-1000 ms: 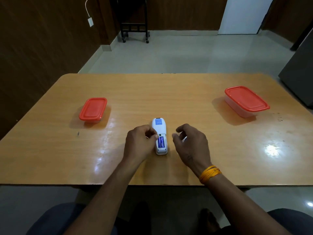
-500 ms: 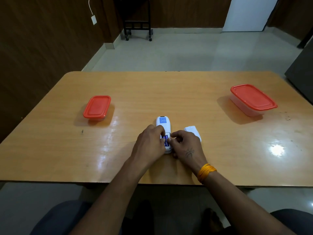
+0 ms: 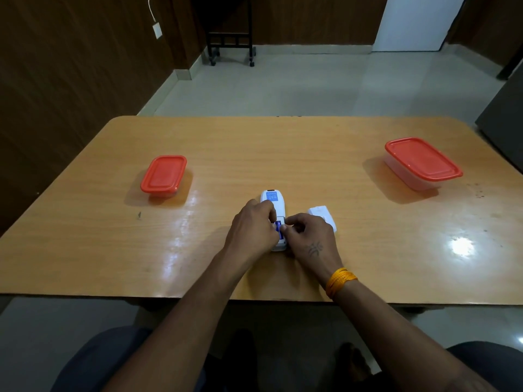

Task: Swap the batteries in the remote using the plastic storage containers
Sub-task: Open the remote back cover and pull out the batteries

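Note:
A white remote (image 3: 272,198) lies face down in the middle of the wooden table (image 3: 283,142), its battery bay open and blue batteries (image 3: 279,228) showing. My left hand (image 3: 252,230) presses on the remote's left side, fingers curled at the bay. My right hand (image 3: 310,239) pinches at the batteries from the right. The white battery cover (image 3: 322,215) lies on the table just right of the remote, partly behind my right hand. A small container with a red lid (image 3: 164,174) sits at the left, a larger one (image 3: 422,162) at the right; both are closed.
The table's near edge runs just below my wrists. Beyond the table lie a tiled floor, a dark wheeled stand (image 3: 230,29) by the back wall and a grey cabinet (image 3: 506,117) at the right edge.
Both hands closed in on the open battery bay from either side. The right hand left the battery cover on the table to the right of the remote.

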Demonstrator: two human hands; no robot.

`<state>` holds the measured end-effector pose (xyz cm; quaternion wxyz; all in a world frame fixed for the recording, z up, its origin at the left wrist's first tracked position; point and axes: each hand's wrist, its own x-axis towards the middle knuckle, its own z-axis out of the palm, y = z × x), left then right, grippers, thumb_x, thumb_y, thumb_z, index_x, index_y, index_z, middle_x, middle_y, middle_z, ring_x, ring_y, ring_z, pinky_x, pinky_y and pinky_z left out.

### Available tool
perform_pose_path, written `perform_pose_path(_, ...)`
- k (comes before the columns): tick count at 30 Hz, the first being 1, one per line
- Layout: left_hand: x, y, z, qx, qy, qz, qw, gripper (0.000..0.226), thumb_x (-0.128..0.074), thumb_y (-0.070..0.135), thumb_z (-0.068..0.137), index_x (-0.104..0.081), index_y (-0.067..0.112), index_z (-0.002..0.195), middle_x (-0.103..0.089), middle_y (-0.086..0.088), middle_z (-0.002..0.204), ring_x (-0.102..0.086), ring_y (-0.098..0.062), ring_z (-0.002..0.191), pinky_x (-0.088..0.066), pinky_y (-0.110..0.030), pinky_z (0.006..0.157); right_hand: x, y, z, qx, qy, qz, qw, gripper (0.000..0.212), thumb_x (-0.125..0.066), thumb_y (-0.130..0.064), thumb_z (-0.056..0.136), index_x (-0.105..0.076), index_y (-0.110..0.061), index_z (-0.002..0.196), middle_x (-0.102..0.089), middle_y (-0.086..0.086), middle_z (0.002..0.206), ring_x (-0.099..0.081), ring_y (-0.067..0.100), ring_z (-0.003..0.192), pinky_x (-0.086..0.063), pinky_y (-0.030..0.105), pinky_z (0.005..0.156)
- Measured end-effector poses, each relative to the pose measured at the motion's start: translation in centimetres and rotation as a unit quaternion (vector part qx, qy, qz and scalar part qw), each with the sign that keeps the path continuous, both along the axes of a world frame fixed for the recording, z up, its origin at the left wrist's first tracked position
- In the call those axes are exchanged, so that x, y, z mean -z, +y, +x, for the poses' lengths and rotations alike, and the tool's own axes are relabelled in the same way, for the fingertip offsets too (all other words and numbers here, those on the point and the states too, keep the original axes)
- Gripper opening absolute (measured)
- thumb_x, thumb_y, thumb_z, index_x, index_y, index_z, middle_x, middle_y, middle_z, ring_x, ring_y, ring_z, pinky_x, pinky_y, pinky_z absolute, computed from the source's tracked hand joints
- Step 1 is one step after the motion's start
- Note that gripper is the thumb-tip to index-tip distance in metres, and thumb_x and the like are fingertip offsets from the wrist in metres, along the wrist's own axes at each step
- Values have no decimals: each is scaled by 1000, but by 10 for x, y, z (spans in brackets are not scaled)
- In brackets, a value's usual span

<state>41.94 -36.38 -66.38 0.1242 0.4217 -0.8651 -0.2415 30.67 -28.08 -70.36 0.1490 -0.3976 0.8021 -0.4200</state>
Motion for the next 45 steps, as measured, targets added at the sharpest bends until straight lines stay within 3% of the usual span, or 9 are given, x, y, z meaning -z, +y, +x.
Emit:
perform_pose_path(4, 4, 2, 1, -9, 56, -23, 998, 6, -66, 12, 87, -61, 13, 90, -57, 1, 93, -58, -25, 86, -42, -34, 68, 0, 2, 1, 4, -17, -18, 1000, 19, -73, -25, 92, -75, -17, 109, -74, -1, 75, -71, 17, 71, -59, 37, 79)
perform_pose_path(8, 4, 9, 3, -23, 111, -16, 993, 24, -77, 19, 80, -53, 22, 80, -66, 5, 78, -64, -21, 74, -53, -41, 64, 1, 4, 0, 5, -18, -21, 1000, 18, -72, -24, 93, -72, -16, 109, -71, -3, 73, -66, 7, 69, -49, 18, 65)
perform_pose_path(15, 0, 2, 11, -92, 198, 46, 975, 23, -82, 16, 79, -64, 23, 92, -70, 7, 81, -69, -13, 69, -54, -29, 63, 4, 5, -3, -8, -35, -20, 999, 15, -76, -31, 89, -74, -19, 99, -74, 0, 81, -73, 22, 70, -62, 46, 74)
perform_pose_path(18, 3, -2, 14, -81, 156, 35, 984, 18, -84, 17, 80, -76, 19, 96, -73, 3, 84, -65, -15, 73, -49, -26, 67, -1, 5, -6, -28, -25, -13, 999, 18, -77, -31, 88, -74, -17, 99, -74, 0, 86, -72, 21, 72, -61, 45, 75)
perform_pose_path(21, 9, 1, 14, -78, 126, 15, 989, 25, -83, 17, 84, -81, 13, 109, -78, -4, 99, -64, -12, 81, -48, -22, 75, -12, 5, -12, -77, 75, 11, 994, 21, -80, -27, 86, -76, -15, 103, -75, 0, 94, -65, 15, 78, -51, 32, 77)
perform_pose_path(27, 8, -5, 16, -67, 125, 30, 989, 29, -82, 17, 86, -81, 15, 114, -79, -6, 116, -73, -19, 102, -51, -23, 86, -56, -8, -33, -284, 305, 97, 904, 24, -78, -32, 87, -77, -21, 108, -75, 2, 108, -68, 28, 98, -52, 39, 80)
perform_pose_path(33, 6, -9, 19, -57, 117, 47, 990, 24, -78, 16, 86, -84, 19, 109, -81, -4, 111, -73, -19, 99, -56, -30, 87, -84, -33, -33, -377, 381, 190, 823, 31, -78, -39, 89, -76, -25, 117, -75, 4, 108, -64, 26, 101, -49, 35, 79)
perform_pose_path(39, 9, -8, 18, -61, 106, 48, 991, 20, -75, 16, 84, -85, 20, 101, -81, -4, 101, -72, -20, 91, -56, -31, 80, -90, -36, -27, -401, 424, 205, 786, 24, -76, -33, 91, -75, -15, 106, -75, 8, 102, -66, 30, 96, -51, 37, 76)
perform_pose_path(45, 7, -9, 20, -51, 87, 47, 994, 19, -71, 17, 85, -85, 21, 98, -80, -3, 96, -72, -20, 85, -54, -29, 73, -76, -22, -29, -429, 368, 76, 821, 31, -76, -22, 81, -66, -20, 111, -73, 4, 93, -64, 28, 74, -44, 32, 60)
